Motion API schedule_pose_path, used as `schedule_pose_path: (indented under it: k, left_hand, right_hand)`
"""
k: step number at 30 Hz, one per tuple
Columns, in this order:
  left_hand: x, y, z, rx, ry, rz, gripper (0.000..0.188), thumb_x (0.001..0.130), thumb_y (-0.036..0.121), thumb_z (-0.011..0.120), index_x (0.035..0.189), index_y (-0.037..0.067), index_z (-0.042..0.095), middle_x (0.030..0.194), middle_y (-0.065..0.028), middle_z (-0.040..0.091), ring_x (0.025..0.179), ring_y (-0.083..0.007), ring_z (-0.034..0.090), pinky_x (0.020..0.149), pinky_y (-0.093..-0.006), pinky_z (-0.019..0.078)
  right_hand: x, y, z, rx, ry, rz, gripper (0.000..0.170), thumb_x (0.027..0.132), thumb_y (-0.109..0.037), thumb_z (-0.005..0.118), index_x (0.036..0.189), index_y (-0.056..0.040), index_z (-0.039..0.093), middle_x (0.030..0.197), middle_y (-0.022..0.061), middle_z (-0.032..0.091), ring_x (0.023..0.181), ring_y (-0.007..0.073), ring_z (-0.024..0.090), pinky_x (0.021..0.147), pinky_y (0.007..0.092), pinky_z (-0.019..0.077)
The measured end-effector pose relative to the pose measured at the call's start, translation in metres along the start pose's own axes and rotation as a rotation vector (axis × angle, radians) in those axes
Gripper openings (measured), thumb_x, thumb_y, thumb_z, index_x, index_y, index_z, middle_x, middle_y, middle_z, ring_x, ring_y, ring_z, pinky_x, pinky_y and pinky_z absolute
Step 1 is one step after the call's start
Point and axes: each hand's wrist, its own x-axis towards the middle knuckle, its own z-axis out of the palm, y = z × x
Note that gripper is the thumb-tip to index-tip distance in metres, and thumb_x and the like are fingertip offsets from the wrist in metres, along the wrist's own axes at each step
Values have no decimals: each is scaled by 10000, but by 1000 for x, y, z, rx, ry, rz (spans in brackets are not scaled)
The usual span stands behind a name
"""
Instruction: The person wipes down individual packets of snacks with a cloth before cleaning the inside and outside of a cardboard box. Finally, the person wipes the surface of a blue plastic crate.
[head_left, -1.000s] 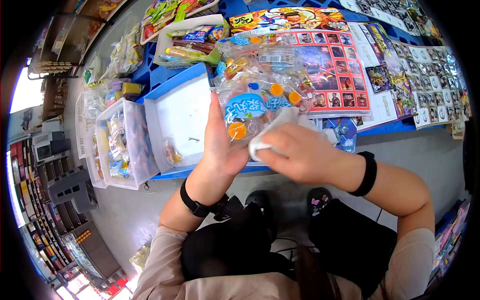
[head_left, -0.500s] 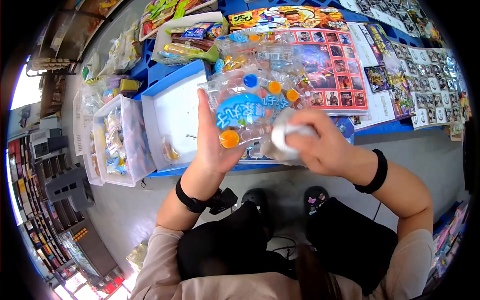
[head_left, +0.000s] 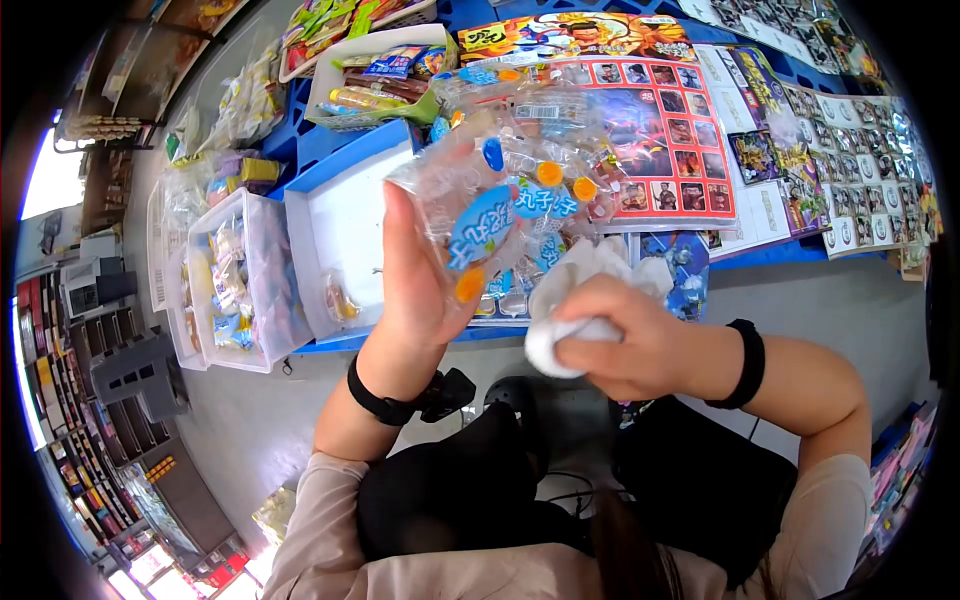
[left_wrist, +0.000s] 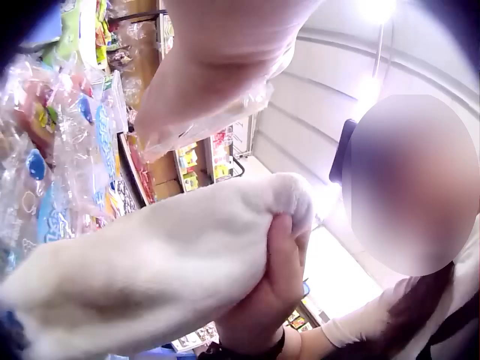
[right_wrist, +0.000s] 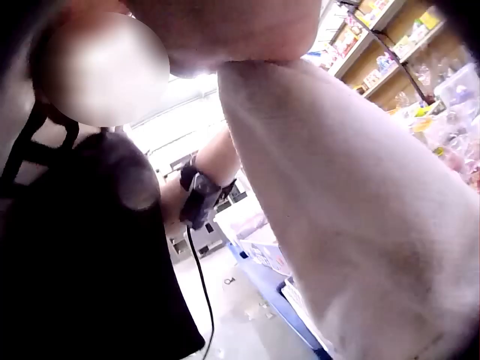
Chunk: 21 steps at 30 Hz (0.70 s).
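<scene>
In the head view my left hand (head_left: 418, 290) holds a clear packet (head_left: 455, 190) with blue lettering and orange and blue spots, tilted up beside the thumb; the fingers are partly hidden behind it. My right hand (head_left: 635, 340) grips a bunched white cloth (head_left: 560, 345), its loose part spread towards the table, apart from the packet. The left wrist view shows the cloth (left_wrist: 150, 262) stretching from the right hand (left_wrist: 259, 307) below my left hand (left_wrist: 225, 45). From the right wrist view, the cloth (right_wrist: 337, 202) hangs from the right hand (right_wrist: 240, 26).
More clear packets (head_left: 590, 185) lie behind the held one. To the left stand a blue-edged white box (head_left: 345, 230) and a plastic bin of small packets (head_left: 275, 290). A green-edged box (head_left: 335, 118) sits behind; red-bordered picture sheets (head_left: 725, 205) lie to the right.
The cloth has come away from the packet, moving right and then down towards the body with my right hand. The packet in my left hand has tilted more upright and its face has turned.
</scene>
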Motion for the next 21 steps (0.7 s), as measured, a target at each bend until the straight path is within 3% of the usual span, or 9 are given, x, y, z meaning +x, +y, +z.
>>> schedule_pose_path:
  k: [1, 2, 3, 5, 6, 9, 11, 15, 21]
  left_hand:
    - [0, -3, -3, 39, 2, -2, 772, 838, 646, 344, 1351, 74, 272, 1188, -102, 473, 1106, -271, 479, 944, -414, 372]
    - [-1, -5, -9, -11, -98, -1, 785, 798, 510, 578, 1347, 57, 247, 1242, -111, 422, 1138, -280, 450, 954, -404, 367]
    - [0, -8, -11, -13, -98, 0, 785, 798, 510, 578, 1347, 57, 247, 1242, -111, 422, 1138, -280, 450, 954, -404, 367]
    - [1, -11, -13, 317, -122, 165, 847, 710, 313, 746, 1337, 51, 240, 1236, -121, 405, 1140, -256, 427, 951, -377, 365]
    - [0, -9, -13, 390, -40, 156, 874, 641, 183, 802, 1319, 49, 267, 1229, -123, 385, 1124, -211, 411, 935, -339, 371]
    - [-7, -9, -4, 529, -5, 130, 757, 727, 202, 739, 1310, 42, 283, 1167, -92, 430, 1057, -169, 443, 905, -306, 388]
    - [-11, -8, -2, 410, -18, 71, 673, 766, 192, 699, 1295, 39, 311, 1155, -86, 451, 1052, -160, 453, 894, -301, 397]
    - [-11, 3, -5, 188, -27, -124, 448, 858, 149, 581, 1248, 34, 392, 1117, -78, 517, 1038, -155, 488, 892, -301, 407]
    - [-11, -9, -1, 209, -115, -98, 507, 822, 60, 599, 1276, 23, 375, 1124, -86, 538, 1038, -160, 508, 898, -306, 416]
  right_hand:
    - [1, -2, -2, -57, 153, 12, 341, 702, -4, 608, 1033, -68, 552, 1021, 154, 479, 877, 311, 524, 747, 363, 448]
    - [4, 0, -7, -155, 171, 45, 360, 715, -35, 638, 1060, -36, 534, 1040, 154, 451, 883, 288, 501, 753, 350, 433]
    - [7, -1, -9, -155, 169, 46, 360, 715, -35, 638, 1060, -36, 534, 1040, 154, 451, 883, 288, 501, 753, 350, 433]
    - [13, -3, -9, -100, 345, 235, 376, 731, -79, 660, 1063, 19, 514, 1069, 160, 415, 928, 272, 467, 782, 355, 417]
    - [13, 0, -11, -114, 300, 236, 489, 734, -140, 687, 1116, 55, 451, 1082, 164, 388, 962, 281, 435, 819, 365, 399]
    - [18, -3, -2, -95, 336, 425, 613, 707, -177, 717, 1178, 43, 392, 1088, 166, 379, 977, 305, 421, 853, 370, 375]
    - [18, 2, 0, -110, 332, 455, 658, 702, -183, 724, 1202, 32, 354, 1083, 162, 388, 985, 302, 420, 873, 365, 360]
    - [16, 15, -4, 11, 381, 566, 540, 732, -131, 686, 1159, 30, 396, 1070, 148, 410, 999, 273, 425, 877, 344, 357]
    - [21, 17, 2, 24, 389, 534, 420, 762, -63, 629, 1129, 27, 444, 1058, 143, 428, 970, 258, 445, 838, 337, 378]
